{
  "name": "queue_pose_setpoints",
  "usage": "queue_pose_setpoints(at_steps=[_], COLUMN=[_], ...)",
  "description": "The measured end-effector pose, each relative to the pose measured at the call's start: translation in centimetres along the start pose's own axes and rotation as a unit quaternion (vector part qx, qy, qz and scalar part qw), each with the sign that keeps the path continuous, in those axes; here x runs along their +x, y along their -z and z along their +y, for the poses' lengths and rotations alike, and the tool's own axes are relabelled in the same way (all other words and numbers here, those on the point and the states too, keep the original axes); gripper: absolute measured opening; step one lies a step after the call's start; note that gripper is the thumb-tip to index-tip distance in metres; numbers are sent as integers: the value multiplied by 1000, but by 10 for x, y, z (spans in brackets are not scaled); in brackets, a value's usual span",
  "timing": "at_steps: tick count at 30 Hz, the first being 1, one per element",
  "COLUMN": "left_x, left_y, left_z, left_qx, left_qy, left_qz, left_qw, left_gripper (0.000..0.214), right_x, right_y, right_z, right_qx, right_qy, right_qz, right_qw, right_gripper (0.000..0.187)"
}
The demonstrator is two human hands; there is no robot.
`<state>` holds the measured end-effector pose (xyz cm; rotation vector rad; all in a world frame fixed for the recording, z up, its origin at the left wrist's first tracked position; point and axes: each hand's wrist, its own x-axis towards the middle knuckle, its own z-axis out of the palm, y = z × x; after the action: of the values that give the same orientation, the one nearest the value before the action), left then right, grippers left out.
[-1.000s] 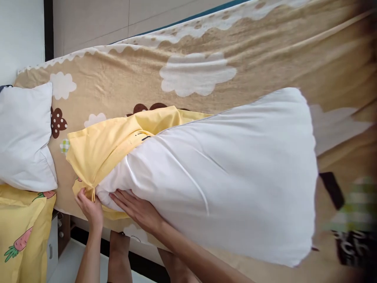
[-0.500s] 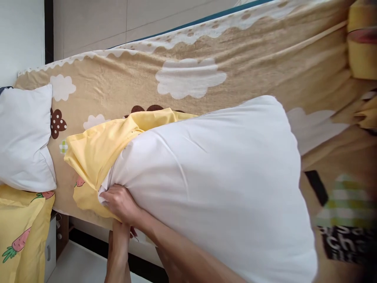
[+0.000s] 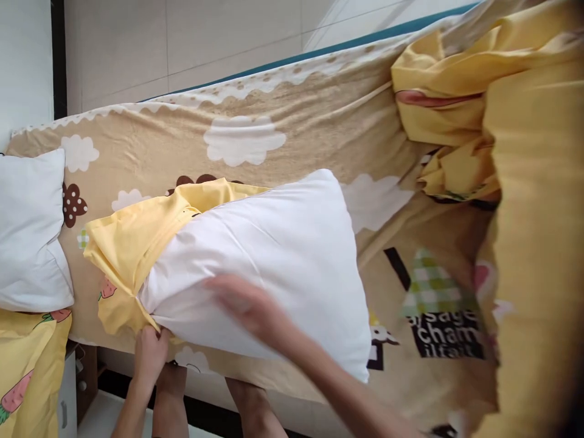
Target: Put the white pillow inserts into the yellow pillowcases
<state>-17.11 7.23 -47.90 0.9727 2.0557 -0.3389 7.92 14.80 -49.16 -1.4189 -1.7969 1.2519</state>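
A white pillow (image 3: pixel 283 267) lies across the bed, its left end tucked inside a yellow pillowcase (image 3: pixel 132 243) with a small fruit print. My left hand (image 3: pixel 149 351) is closed on the pillowcase's lower edge at the near side of the bed. My right hand (image 3: pixel 249 307) is blurred by motion; it hovers over or rests on the pillow's near side with fingers stretched out towards the left. My legs show below the bed edge.
The bed has a tan sheet (image 3: pixel 283 103) with white clouds. A second white pillow (image 3: pixel 27 231) and a yellow carrot-print pillow (image 3: pixel 27 377) lie at the left. A bunched yellow duvet (image 3: pixel 533 182) fills the right. A tiled wall is behind.
My right hand has left the pillow's corner and swept right across the pillow. My left hand shows again, gripping the pillowcase edge. The view has shifted right, showing the duvet.
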Motion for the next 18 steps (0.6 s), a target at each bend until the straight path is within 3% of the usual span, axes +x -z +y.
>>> queue_pose_setpoints(at_steps=[1, 2, 3, 4, 6, 8, 10, 12, 14, 16, 18], left_x=[1, 3, 5, 7, 12, 14, 12, 7, 1, -7, -16], left_y=[8, 16, 23, 31, 47, 66, 86, 102, 112, 114, 110], left_z=[5, 12, 20, 29, 49, 70, 95, 127, 166, 206, 238], left_qx=[51, 93, 123, 140, 148, 114, 45, -10, -6, 35, 95], left_qy=[-20, -39, -55, -68, -88, -136, -233, -347, -432, -470, -475], left_qz=[14, 26, 30, 30, 31, 45, 71, 97, 94, 53, 16], left_qw=[998, 995, 990, 987, 985, 983, 969, 933, 897, 880, 875], left_gripper=[39, 41, 41, 40, 37, 30, 25, 33, 69, 98, 103], right_x=[-11, -21, -32, -42, -58, -69, -72, -69, -63, -55, -45], right_y=[27, 51, 70, 83, 90, 79, 62, 48, 37, 28, 16], right_z=[21, 42, 62, 79, 99, 98, 78, 47, 14, -19, -47], right_qx=[-6, -32, -35, -10, 96, 186, 181, 127, 59, -3, -49], right_qy=[-107, -225, -323, -400, -464, -435, -373, -295, -208, -127, -75], right_qz=[136, 231, 273, 279, 210, 125, 87, 90, 116, 150, 179], right_qw=[985, 946, 906, 873, 855, 872, 906, 943, 969, 980, 980], right_gripper=[40, 47, 62, 76, 86, 78, 72, 69, 66, 65, 58])
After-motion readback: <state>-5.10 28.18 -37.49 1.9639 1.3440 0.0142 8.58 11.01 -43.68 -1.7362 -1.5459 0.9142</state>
